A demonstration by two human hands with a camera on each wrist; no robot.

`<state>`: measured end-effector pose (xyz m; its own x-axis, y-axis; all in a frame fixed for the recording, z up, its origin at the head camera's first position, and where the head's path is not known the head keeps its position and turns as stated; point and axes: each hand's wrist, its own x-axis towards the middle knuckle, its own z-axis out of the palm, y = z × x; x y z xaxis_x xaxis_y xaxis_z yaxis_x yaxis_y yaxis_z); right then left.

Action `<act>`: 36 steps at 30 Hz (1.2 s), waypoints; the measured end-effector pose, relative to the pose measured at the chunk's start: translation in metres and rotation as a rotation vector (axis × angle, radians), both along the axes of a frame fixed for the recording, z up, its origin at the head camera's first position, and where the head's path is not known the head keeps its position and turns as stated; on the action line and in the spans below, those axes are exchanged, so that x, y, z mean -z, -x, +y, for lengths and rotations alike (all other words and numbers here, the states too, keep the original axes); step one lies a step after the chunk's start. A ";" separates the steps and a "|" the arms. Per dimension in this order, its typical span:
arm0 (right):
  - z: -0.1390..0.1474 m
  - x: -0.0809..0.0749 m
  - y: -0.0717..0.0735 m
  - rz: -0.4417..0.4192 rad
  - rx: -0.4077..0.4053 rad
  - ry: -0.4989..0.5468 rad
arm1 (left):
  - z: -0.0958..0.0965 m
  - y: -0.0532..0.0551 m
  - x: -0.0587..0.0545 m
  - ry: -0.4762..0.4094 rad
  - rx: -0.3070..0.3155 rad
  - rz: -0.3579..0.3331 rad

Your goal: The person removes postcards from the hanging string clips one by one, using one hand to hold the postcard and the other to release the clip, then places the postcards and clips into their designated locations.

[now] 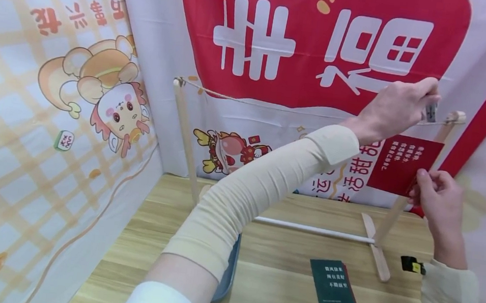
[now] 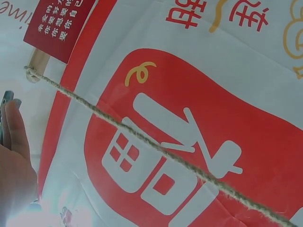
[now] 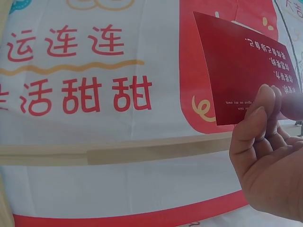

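My right hand pinches a red card with white writing by its lower edge, thumb in front. The card hangs just below the right end of a twine line. Above the twine, my left hand reaches across and pinches a small grey piece, like a clip, close to the right post. In the left wrist view the grey piece shows at the fingertips, apart from the card. The right wrist view shows the right thumb and fingers on the card's edge.
The twine runs between two wooden posts joined low by a white rod. On the wooden table lies a green card over a red one. A blue tray is partly hidden by the left arm. Printed cloth hangs behind.
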<state>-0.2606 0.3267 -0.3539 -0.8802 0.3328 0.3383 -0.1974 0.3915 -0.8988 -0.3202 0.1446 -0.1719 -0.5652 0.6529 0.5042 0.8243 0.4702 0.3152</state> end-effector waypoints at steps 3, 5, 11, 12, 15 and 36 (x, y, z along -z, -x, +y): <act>0.000 0.000 -0.001 -0.007 0.004 -0.007 | -0.003 -0.001 -0.001 -0.049 0.022 -0.004; 0.000 0.000 -0.002 -0.012 0.003 -0.018 | -0.005 -0.001 0.000 -0.077 0.044 0.023; 0.000 0.004 -0.007 -0.036 0.007 -0.070 | -0.017 -0.004 0.004 -0.085 0.130 0.149; 0.000 0.005 -0.007 -0.039 0.008 -0.074 | -0.019 -0.004 0.004 -0.092 0.142 0.151; -0.004 0.006 -0.007 -0.053 -0.006 -0.080 | -0.028 -0.006 0.006 -0.125 0.157 0.180; -0.028 0.030 -0.019 -0.098 -0.148 -0.174 | -0.078 -0.017 0.025 -0.243 0.214 0.116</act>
<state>-0.2420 0.2985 -0.3842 -0.9465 0.1414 0.2901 -0.1798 0.5155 -0.8378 -0.3034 0.0669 -0.1972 -0.3581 0.6033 0.7126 0.9331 0.2055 0.2950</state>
